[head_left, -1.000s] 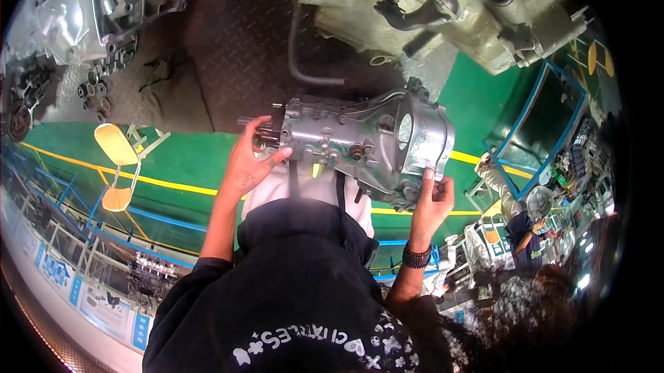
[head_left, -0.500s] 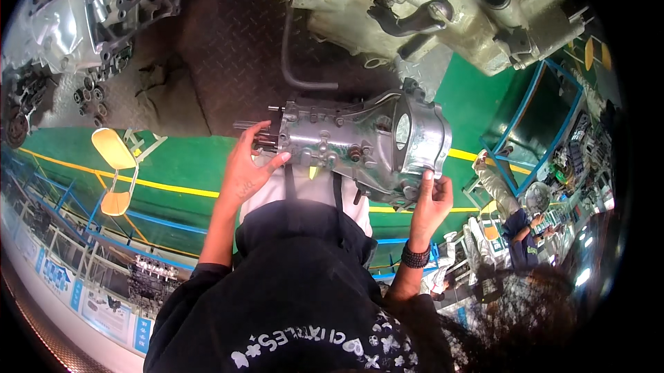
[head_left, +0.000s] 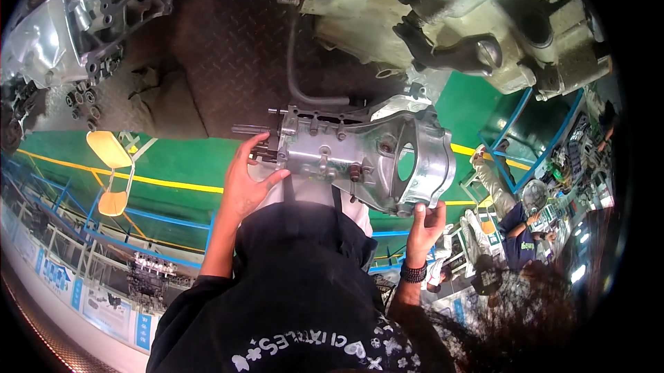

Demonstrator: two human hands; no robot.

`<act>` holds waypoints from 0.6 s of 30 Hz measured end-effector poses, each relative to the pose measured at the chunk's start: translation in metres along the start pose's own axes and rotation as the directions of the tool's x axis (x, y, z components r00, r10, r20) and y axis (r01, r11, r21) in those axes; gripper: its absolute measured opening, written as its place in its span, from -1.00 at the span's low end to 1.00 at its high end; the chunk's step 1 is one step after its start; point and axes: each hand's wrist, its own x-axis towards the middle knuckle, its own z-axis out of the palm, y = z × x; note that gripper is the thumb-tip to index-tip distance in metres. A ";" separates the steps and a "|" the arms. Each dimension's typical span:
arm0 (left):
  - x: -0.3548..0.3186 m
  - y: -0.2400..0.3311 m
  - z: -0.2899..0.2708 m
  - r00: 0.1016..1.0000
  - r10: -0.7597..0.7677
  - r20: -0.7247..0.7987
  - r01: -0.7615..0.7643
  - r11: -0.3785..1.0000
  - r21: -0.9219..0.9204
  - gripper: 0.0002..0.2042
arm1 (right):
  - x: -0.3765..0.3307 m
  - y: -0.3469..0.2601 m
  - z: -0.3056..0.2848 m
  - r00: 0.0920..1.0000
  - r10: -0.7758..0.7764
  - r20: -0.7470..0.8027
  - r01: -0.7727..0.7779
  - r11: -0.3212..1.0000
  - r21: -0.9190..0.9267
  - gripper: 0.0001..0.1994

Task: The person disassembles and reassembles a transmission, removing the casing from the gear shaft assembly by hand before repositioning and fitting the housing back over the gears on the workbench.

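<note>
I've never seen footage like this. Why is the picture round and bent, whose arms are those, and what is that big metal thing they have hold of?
The picture comes from a wide fisheye camera worn on a person's head, looking down, so straight lines curve near the rim. The two bare arms rising from the lower edge belong to that person, who wears a dark top. The left hand grips the narrow end of a silver cast-metal gearbox housing, where a shaft sticks out. The right hand, with a dark wristband, supports the wide bell-shaped end from below. Further up sit a larger grimy engine casting and more metal parts on a dark tread-plate surface. A green floor with yellow lines lies beyond.
</note>
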 end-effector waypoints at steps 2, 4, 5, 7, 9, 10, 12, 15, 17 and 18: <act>0.002 0.002 0.000 1.000 -0.002 0.000 0.002 1.000 0.015 -0.25 | 0.003 -0.004 0.006 1.000 -0.001 -0.028 0.001 1.000 0.004 -0.69; 0.003 0.002 0.000 1.000 0.011 -0.012 -0.011 1.000 0.013 -0.26 | 0.005 -0.009 0.007 0.998 -0.005 -0.056 0.006 1.000 0.011 -0.69; 0.003 0.001 0.001 0.999 0.026 -0.024 -0.025 1.000 0.015 -0.27 | 0.007 -0.012 0.003 1.000 0.028 -0.012 -0.028 0.999 -0.024 -0.75; 0.004 0.003 0.000 1.000 0.019 -0.024 -0.018 1.000 0.009 -0.27 | 0.009 -0.017 0.003 0.998 0.062 0.030 -0.060 0.996 -0.060 -0.80; 0.006 0.004 0.000 1.000 0.014 -0.023 -0.014 1.000 0.003 -0.27 | 0.015 -0.023 0.008 0.999 0.031 0.025 -0.031 0.999 -0.026 -0.82; 0.005 0.001 0.000 1.000 0.011 -0.023 -0.011 1.000 -0.004 -0.27 | 0.017 -0.025 0.009 0.999 0.030 0.024 -0.029 0.999 -0.025 -0.82; 0.003 0.000 0.001 1.000 0.004 -0.021 -0.004 1.000 -0.011 -0.27 | 0.018 -0.028 0.008 0.999 0.037 0.028 -0.037 0.999 -0.010 -0.83; 0.004 0.002 0.000 0.999 -0.025 -0.024 0.025 0.999 0.019 -0.27 | 0.022 -0.028 0.010 0.999 0.023 0.024 -0.022 0.999 -0.037 -0.85; 0.003 0.000 0.001 0.999 -0.037 -0.012 0.036 0.999 -0.022 -0.27 | 0.023 -0.023 0.007 0.999 0.026 0.021 -0.024 0.998 -0.061 -0.85; 0.004 0.000 0.001 0.999 -0.037 -0.012 0.037 0.999 -0.022 -0.27 | 0.023 -0.021 0.006 0.999 0.028 0.018 -0.027 0.996 -0.087 -0.86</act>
